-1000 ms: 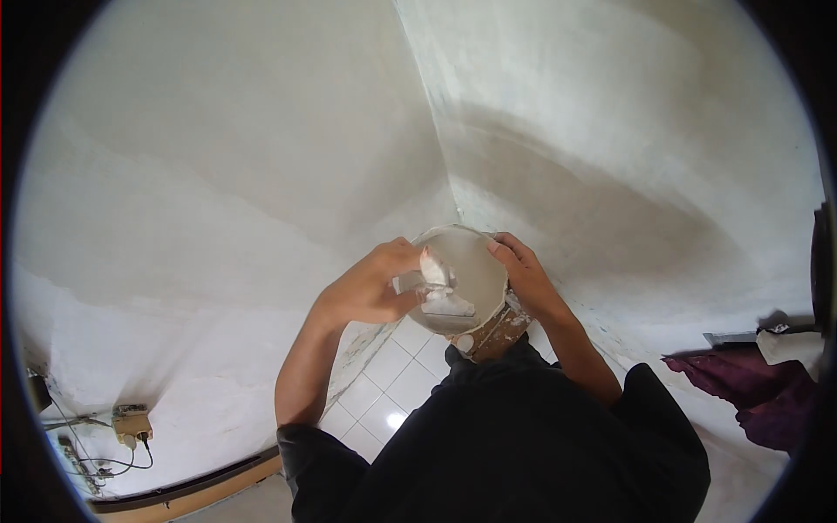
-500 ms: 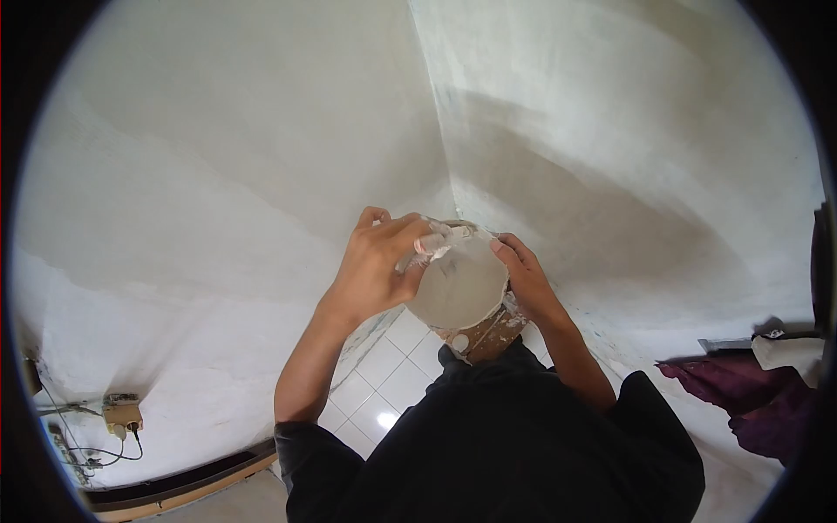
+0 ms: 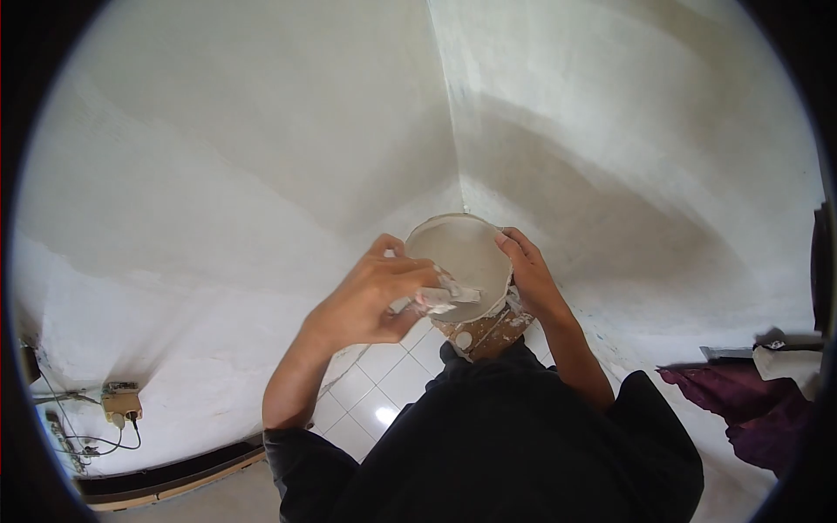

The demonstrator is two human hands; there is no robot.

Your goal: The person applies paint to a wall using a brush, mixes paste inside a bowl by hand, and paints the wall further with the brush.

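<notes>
My left hand (image 3: pixel 375 296) is closed around a short paintbrush (image 3: pixel 453 298) caked in white; smears cover the fingers too. The brush head lies over the near part of a round bucket (image 3: pixel 415 237) that holds a pale, greyish-white liquid (image 3: pixel 458 253). On the bucket's right side, my right hand (image 3: pixel 529 270) grips the rim, thumb on top and fingers outside. Beneath the bucket shows a brown, white-spattered wooden surface (image 3: pixel 493 336), close to my body.
Two pale walls with damp-looking patches meet at a corner (image 3: pixel 455 139) ahead. White floor tiles (image 3: pixel 375 370) show below. A socket box (image 3: pixel 121 403) with plugged-in cables is on the left wall. Purple cloth (image 3: pixel 741 397) hangs at right.
My left hand has brought the brush from the bucket's far rim back toward its near side, down and slightly left. My right hand stays on the rim.
</notes>
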